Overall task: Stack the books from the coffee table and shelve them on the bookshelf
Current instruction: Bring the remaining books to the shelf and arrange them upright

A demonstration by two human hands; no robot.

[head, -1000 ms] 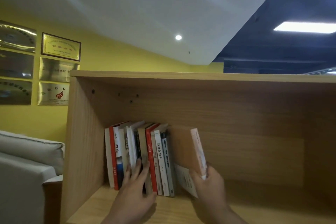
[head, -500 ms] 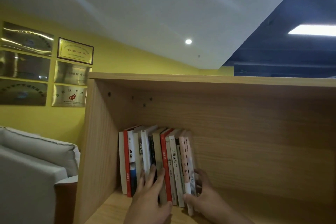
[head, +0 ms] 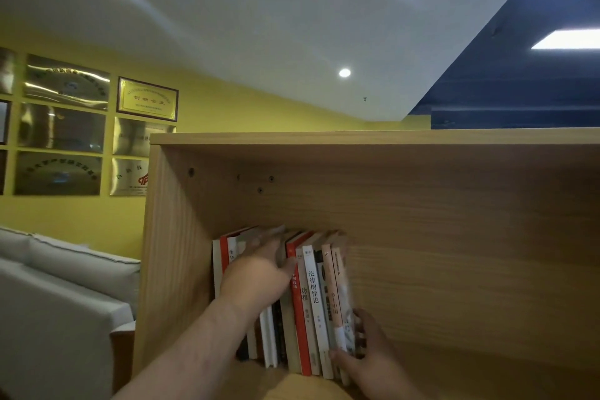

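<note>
View: one head camera, no second view to share
Facing: forward and tilted up into the bookshelf (head: 373,140)
Nearness: close, at arm's reach
Edges: ceiling far above, wall far left

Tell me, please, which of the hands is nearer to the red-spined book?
Left. The left hand lies across the spines, its thumb touching the red-spined book; the right hand grips the pale outermost book, several spines away.

Probably an office lounge, gold award plaques (head: 147,99) on yellow wall, grey sofa (head: 65,286), wooden bookshelf (head: 389,140), recessed ceiling lights (head: 344,72)

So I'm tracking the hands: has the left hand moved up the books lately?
Yes. The left hand rose from the spines' lower part to near the books' tops.
</note>
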